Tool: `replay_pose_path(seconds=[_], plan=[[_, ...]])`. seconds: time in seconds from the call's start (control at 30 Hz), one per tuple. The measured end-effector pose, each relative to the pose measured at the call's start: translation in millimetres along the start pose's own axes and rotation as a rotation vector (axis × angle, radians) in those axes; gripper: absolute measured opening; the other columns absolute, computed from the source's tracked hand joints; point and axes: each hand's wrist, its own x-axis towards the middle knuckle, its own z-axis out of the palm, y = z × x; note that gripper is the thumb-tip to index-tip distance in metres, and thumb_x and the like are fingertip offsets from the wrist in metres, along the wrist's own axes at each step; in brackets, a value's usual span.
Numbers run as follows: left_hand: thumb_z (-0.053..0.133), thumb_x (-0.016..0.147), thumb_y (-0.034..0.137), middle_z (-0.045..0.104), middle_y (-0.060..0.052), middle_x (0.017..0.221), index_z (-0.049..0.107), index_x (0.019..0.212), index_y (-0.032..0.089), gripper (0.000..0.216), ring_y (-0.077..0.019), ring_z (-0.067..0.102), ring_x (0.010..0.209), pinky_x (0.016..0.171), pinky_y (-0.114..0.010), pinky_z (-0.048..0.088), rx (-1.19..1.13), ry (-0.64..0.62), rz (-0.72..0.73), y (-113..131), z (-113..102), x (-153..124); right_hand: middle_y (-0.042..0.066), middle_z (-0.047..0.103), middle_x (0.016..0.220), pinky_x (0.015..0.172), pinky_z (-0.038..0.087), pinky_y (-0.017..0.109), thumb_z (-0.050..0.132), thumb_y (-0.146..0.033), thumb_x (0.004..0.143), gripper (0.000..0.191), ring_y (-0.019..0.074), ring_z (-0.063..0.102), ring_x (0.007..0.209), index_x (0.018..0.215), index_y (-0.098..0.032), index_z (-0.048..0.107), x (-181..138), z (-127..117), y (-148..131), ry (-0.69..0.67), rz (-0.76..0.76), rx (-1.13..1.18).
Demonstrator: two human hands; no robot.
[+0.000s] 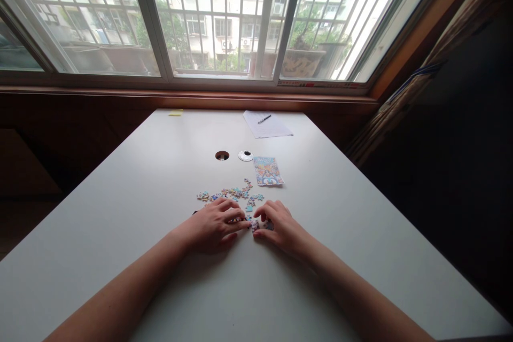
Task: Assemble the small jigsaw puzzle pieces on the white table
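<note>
My left hand [218,223] lies over the table with its fingers stretched out, the index fingertip touching small jigsaw pieces near the middle. Beneath its fingers some pieces are partly hidden. Curved in from the other side, my right hand [280,224] has its thumb and fingertips around a small jigsaw puzzle piece [255,226], which touches or nearly touches the pieces at my left fingertips. More pieces show under the right palm. Just beyond both hands, a loose pile of colourful jigsaw pieces [236,192] is spread out.
A printed picture sheet [267,171] lies past the pieces. Behind it are a round cable hole [222,155], a loose round cover [246,156] and white papers [267,125] with a pen [264,118]. A yellow note [176,113] is at the white table's far edge, below the window.
</note>
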Motion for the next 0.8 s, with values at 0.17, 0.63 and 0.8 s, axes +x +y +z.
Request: replay_pose_path(seconds=[0.17, 0.63, 0.8], plan=[[0.063, 0.089, 0.023, 0.062, -0.006, 0.121, 0.055, 0.134, 0.028, 0.047, -0.0273, 0.051, 0.117, 0.102, -0.044, 0.042, 0.012, -0.008, -0.011, 0.1, 0.9, 0.2, 0.001, 0.060, 0.098, 0.091, 0.042, 0.037, 0.080, -0.028, 0.081, 0.028, 0.0224, 0.051, 0.098, 0.100, -0.026, 0.061, 0.9, 0.1, 0.7, 0.007, -0.005, -0.007], [0.065, 0.087, 0.022, 0.062, -0.006, 0.122, 0.053, 0.138, 0.030, 0.053, -0.0265, 0.051, 0.116, 0.107, -0.045, 0.040, 0.004, -0.003, -0.008, -1.6, 0.0, -2.5, 0.005, 0.060, 0.094, 0.089, 0.046, 0.038, 0.061, -0.027, 0.093, 0.006, 0.0221, 0.053, 0.096, 0.098, -0.023, 0.063, 0.8, -8.8, 20.9, 0.105, -0.037, 0.067], [0.062, 0.089, 0.021, 0.062, -0.006, 0.124, 0.053, 0.138, 0.030, 0.050, -0.0271, 0.051, 0.115, 0.107, -0.046, 0.039, -0.011, -0.009, -0.008, -2.7, 0.3, -2.9, 0.004, 0.061, 0.094, 0.086, 0.046, 0.037, 0.057, -0.025, 0.094, 0.008, 0.0214, 0.054, 0.095, 0.097, -0.023, 0.064, 2.3, -11.8, 28.5, 0.129, -0.004, 0.072]])
